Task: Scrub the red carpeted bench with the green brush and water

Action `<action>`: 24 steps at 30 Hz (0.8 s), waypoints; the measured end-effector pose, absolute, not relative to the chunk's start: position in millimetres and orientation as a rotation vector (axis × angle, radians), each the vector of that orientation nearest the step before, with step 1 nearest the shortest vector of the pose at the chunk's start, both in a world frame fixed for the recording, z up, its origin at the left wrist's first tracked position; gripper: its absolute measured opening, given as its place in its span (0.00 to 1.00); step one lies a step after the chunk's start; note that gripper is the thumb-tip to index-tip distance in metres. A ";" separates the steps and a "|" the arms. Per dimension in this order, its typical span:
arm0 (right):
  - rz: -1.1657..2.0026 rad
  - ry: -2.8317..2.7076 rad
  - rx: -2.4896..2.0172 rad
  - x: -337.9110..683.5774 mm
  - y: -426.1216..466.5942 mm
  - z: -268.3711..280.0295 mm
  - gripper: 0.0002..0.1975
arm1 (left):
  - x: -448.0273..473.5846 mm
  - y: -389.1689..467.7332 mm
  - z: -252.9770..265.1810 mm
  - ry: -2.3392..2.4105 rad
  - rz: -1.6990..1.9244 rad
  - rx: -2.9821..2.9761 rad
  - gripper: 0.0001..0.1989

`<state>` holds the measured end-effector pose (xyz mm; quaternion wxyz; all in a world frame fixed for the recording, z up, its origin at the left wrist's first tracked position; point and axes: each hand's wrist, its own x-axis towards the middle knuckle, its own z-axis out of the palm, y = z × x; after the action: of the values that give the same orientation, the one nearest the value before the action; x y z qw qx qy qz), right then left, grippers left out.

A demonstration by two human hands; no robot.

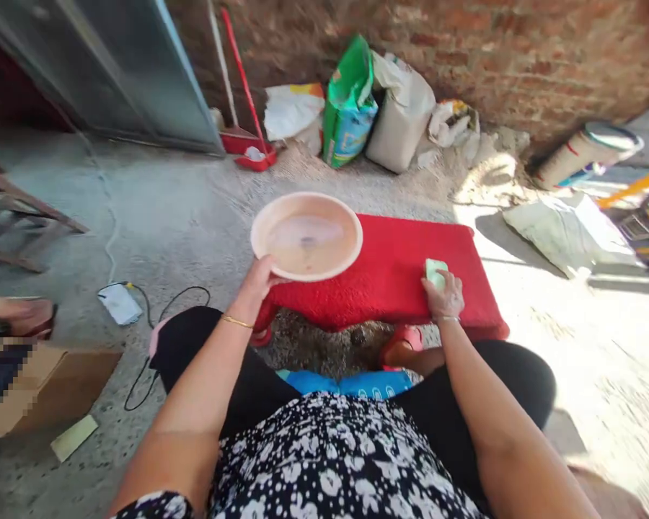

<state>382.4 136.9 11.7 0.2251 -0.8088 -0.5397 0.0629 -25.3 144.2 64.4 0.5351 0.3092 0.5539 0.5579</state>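
Note:
A pale pink plastic basin (pixel 306 275) with cloudy liquid in it sits at the left end of a low table draped in a red cloth (pixel 394 252). My left hand (pixel 259 277) grips the basin's near left rim, with the fingers partly hidden beneath it. Toward the right end of the cloth, my right hand (pixel 444 295) is closed around a light green block (pixel 435 269) that looks like a sponge or a bar of soap. The block is at the cloth's surface; whether it presses on it I cannot tell.
Along the brick wall stand a red dustpan (pixel 257 160), a green bag (pixel 349 108) and a white sack (pixel 403 119). A phone-like white device (pixel 120 303) with cables lies on the floor at left, near a cardboard box (pixel 59 382). Another person's foot (pixel 21 313) shows there.

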 end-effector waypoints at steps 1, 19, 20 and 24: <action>0.167 -1.508 -2.222 384.8 138.9 11.2 0.23 | -27.0 148.1 63.1 1.315 1.283 0.754 0.19; 0.188 -1.475 -2.241 404.2 144.5 11.6 0.24 | -26.0 169.8 76.4 1.509 1.584 0.654 0.17; 0.194 -1.451 -2.272 401.3 146.7 14.8 0.24 | -26.6 173.0 75.2 1.530 1.594 0.624 0.17; 0.227 -1.544 -2.271 350.7 155.0 28.7 0.25 | -27.2 181.1 70.4 1.600 1.668 0.585 0.20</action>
<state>350.7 155.0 28.7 0.1920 -0.8088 -0.5499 0.0809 -27.2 181.1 70.4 0.3700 0.2280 0.6235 0.6499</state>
